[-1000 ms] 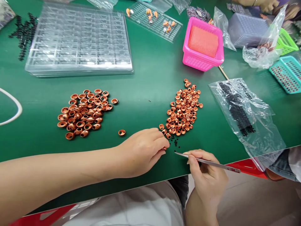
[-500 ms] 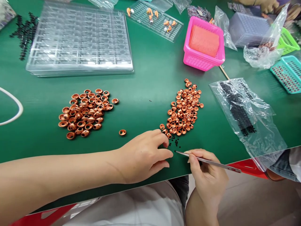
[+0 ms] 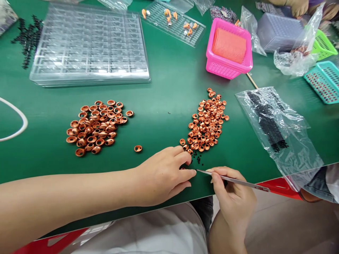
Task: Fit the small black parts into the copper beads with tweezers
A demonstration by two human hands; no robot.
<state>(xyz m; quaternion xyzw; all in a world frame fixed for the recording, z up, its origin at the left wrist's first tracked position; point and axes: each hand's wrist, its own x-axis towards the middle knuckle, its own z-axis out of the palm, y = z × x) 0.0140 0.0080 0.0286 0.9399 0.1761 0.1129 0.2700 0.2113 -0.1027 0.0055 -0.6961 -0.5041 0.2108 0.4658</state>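
My left hand (image 3: pixel 164 176) rests on the green table with its fingers bent. A sliver of a copper-coloured shell (image 3: pixel 182 168) shows between those fingers, mostly covered by them. My right hand (image 3: pixel 235 192) pinches metal tweezers (image 3: pixel 241 182), whose tip meets my left fingertips. A dark speck sits at the tip, too small to name. Just above lie several tiny black pieces (image 3: pixel 198 159). Beyond them spreads a pile of small copper-coloured shells (image 3: pixel 208 123) with holes. On the left is another pile of copper-coloured shells (image 3: pixel 92 127), and a single shell (image 3: pixel 138 148) lies apart.
Stacked clear plastic trays (image 3: pixel 90 49) stand at the back left, beside black strips (image 3: pixel 28 40). A clear tray (image 3: pixel 177 33) with orange parts, a pink basket (image 3: pixel 225 72) with an orange-red block, and a plastic bag (image 3: pixel 296 141) of black strips lie farther right. Another person's hand (image 3: pixel 299 7) shows at top right.
The tweezers' tip has moved slightly left, up against my left fingertips. The copper-coloured sliver between my left fingers now shows. The piles stay as they were.
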